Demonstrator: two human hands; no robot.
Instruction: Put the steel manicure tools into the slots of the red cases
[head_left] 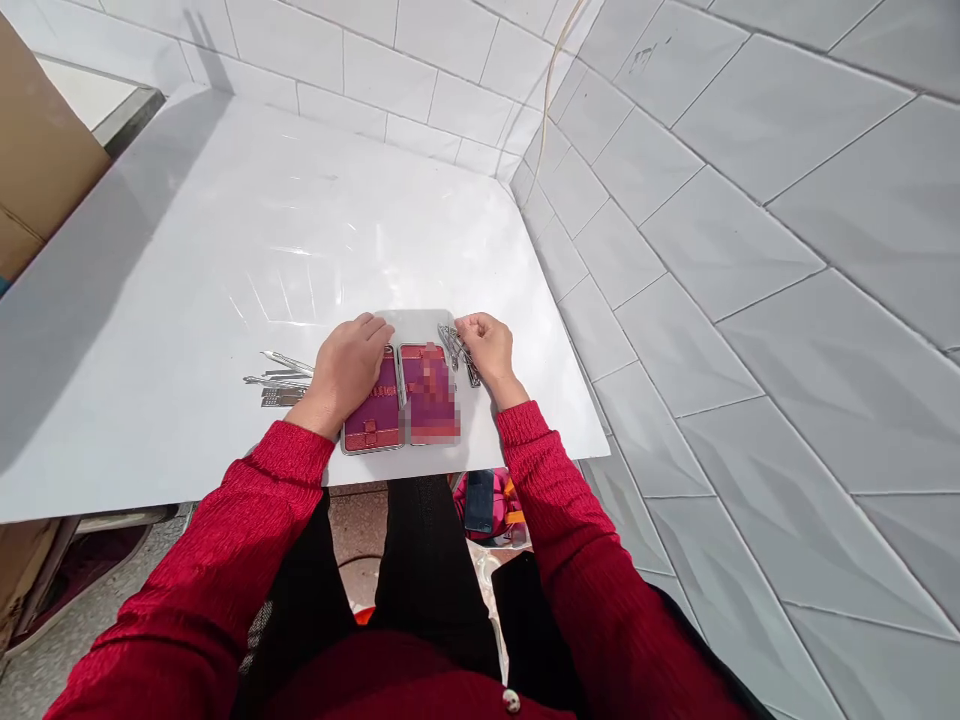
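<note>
White tiles cover the wall (750,250) on my right and behind the white table (225,260), which runs into the corner. I look down at an open case (401,400) with a red lining, lying flat near the front edge of the table, right in front of me. It has 2 halves side by side, each framed in metal; part of the right half is blurred, so I cannot read what sits in it.

My left hand (346,370) lies palm down on the left half of the case, fingers curled over its top edge, pressing on it rather than clamping anything. My right hand (487,345) is just beside the right half, at its upper right corner, fingers pinched together on a bunch of small metal tools (457,350) that fan out toward the case. The 2 hands are apart, with the case between them.

Left of my left hand, a loose pile of more metal tools (277,380) lies on the table, close to the case but not touching it as far as I can see.

Both my sleeves are red. A brown cardboard box (37,150) stands at the far left edge. Under the table, by my legs, I see a pink bag (484,505) on the floor.
</note>
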